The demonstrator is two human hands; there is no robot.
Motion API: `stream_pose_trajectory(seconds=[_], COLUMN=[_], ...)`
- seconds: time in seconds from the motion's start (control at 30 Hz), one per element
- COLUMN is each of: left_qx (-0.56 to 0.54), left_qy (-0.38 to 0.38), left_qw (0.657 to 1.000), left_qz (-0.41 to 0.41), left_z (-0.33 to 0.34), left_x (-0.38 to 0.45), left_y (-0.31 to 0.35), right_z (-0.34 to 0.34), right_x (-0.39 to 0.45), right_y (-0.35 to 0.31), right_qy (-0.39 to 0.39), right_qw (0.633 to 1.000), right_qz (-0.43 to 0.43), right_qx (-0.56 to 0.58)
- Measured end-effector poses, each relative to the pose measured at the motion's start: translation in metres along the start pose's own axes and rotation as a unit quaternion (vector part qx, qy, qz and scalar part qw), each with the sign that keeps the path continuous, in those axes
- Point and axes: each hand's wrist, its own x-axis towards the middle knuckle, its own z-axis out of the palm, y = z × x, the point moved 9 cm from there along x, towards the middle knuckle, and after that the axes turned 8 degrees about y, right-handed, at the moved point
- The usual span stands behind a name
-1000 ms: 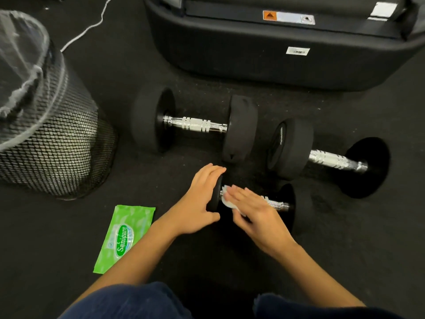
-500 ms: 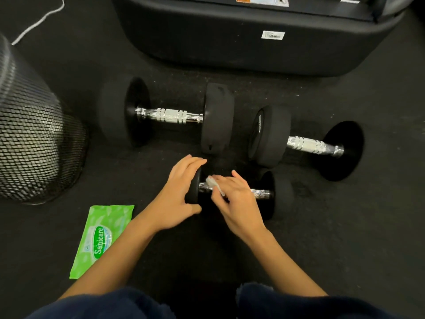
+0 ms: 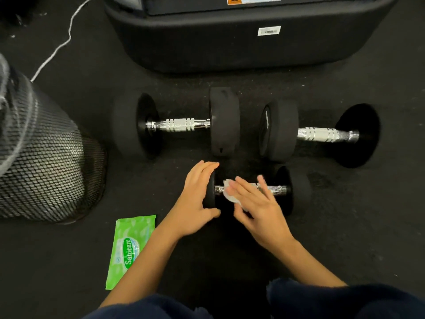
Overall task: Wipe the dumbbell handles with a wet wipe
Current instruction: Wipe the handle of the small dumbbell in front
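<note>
- The small dumbbell (image 3: 255,192) lies on the floor nearest the person, below the two bigger ones.
- The left hand (image 3: 195,203) steadies its left weight, fingers straight over the top, thumb below.
- The right hand (image 3: 257,203) presses a white wet wipe (image 3: 228,192) onto the chrome handle, fingers spread and nearly straight (blurred).
- I'd say one handle is being wiped; the left large dumbbell (image 3: 177,124) and right large dumbbell (image 3: 319,134) look untouched, so two remain.
- The green wipe packet (image 3: 130,247) lies beside the left forearm.
</note>
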Motion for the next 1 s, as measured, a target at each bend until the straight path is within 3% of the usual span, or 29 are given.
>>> stream_pose_trajectory(seconds=[0.1,0.27,0.5,0.8,0.9,1.0], left_qx=[0.001,0.005,0.011,0.010,0.048,0.145], left_qy=[0.005,0.001,0.006,0.000,-0.007,0.040], left_qw=[1.000,1.000,1.000,1.000,0.998,0.986], left_qz=[-0.007,0.005,0.005,0.007,0.031,0.077], left_z=[-0.001,0.000,-0.001,-0.002,-0.003,-0.001], left_x=[0.003,0.001,0.001,0.004,-0.002,-0.018], left_y=[-0.002,-0.001,-0.002,-0.003,0.001,0.007], right_z=[0.002,0.015,0.028,0.022,0.018,0.011], right_x=[0.002,-0.028,-0.022,-0.016,-0.022,-0.007], right_y=[-0.001,-0.009,-0.014,-0.012,-0.006,-0.003], right_qy=[0.026,-0.019,-0.034,-0.025,-0.044,-0.034], right_qw=[0.998,0.996,0.991,0.995,0.994,0.996], right_qz=[0.046,-0.035,-0.021,-0.017,-0.041,-0.011], right_qx=[-0.017,-0.082,-0.125,-0.096,-0.089,-0.083])
